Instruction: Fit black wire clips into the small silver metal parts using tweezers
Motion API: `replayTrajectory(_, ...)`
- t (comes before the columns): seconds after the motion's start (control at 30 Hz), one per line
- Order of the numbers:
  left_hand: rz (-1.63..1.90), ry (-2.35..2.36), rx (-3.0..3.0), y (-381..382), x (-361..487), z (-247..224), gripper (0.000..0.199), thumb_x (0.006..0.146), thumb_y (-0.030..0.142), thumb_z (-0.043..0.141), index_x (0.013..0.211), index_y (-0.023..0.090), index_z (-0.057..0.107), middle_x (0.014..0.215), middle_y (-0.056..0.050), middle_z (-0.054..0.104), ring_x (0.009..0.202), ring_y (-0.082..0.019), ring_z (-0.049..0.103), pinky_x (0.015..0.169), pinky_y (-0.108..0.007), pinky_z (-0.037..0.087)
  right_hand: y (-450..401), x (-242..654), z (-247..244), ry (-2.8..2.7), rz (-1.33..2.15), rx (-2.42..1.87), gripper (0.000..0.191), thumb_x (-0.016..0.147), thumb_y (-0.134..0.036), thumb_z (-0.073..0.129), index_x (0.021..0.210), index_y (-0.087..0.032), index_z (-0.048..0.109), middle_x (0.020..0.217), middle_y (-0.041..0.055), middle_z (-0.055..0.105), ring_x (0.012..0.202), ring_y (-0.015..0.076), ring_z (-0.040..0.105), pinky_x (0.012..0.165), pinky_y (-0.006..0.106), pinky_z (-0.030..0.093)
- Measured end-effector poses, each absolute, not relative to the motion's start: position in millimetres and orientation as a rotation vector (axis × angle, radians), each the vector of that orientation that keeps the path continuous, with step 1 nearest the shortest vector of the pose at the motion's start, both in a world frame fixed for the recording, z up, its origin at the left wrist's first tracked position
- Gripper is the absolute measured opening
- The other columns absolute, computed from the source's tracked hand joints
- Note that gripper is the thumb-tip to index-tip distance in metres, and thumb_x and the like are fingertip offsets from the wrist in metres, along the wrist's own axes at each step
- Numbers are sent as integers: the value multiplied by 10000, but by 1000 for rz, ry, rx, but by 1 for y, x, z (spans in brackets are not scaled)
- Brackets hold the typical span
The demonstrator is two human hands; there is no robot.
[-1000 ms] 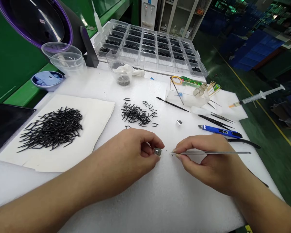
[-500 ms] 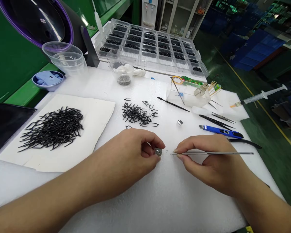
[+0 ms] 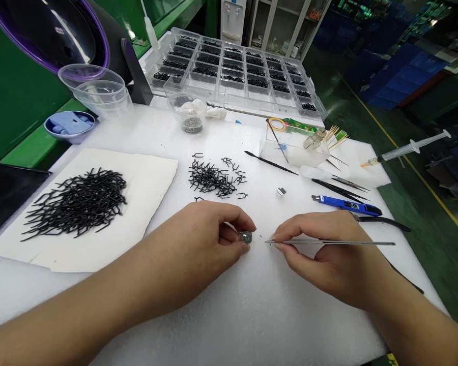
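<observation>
My left hand (image 3: 194,239) pinches a small grey metal part (image 3: 245,237) between thumb and fingertips, low over the white foam pad (image 3: 229,320). My right hand (image 3: 320,254) holds a pair of long, fine steel tweezers (image 3: 328,243), with their tips a short gap to the right of the part and not touching it. A small pile of black wire clips (image 3: 209,178) lies beyond my hands. A second metal piece (image 3: 281,191) rests on the foam, closer to my right hand.
A paper sheet (image 3: 152,203) carries a large heap of black clips (image 3: 76,203). Behind stand a compartment box of clips (image 3: 229,71), a glass bowl (image 3: 191,114) and an acrylic block (image 3: 290,152). Blue-handled tool (image 3: 345,205), pliers (image 3: 385,223) and a syringe (image 3: 408,148) lie right.
The whole scene has shifted slightly in view as the head camera moved. My hands keep the same grip, and the gap between the tweezer tips and the metal part looks unchanged.
</observation>
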State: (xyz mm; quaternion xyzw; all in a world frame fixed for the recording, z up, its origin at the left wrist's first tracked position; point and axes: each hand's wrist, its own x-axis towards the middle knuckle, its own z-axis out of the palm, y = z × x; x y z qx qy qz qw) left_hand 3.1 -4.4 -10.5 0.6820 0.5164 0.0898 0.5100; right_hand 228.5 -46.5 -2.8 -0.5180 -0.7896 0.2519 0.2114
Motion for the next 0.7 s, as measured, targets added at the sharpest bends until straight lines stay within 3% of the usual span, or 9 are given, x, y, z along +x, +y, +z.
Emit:
replayTrajectory(0.47, 232, 1289, 1650, -6, 7, -9, 109, 767, 370, 726, 859, 317, 751, 766, 77, 775, 694, -173, 730, 601, -286, 543, -51, 231, -1, -2139, 646, -1386, 163, 798, -86, 712, 843, -242, 727, 819, -85, 792, 718, 86, 723, 685, 213, 539)
replayTrajectory(0.7, 261, 1298, 1666, -7, 13, -7, 64, 747, 338, 735, 786, 287, 738, 689, 72, 742, 597, -142, 673, 520, -245, 473, -55, 222, 0, -2126, 499, -1225, 189, 803, -51, 691, 845, -234, 701, 902, -35, 821, 774, 131, 769, 716, 223, 591)
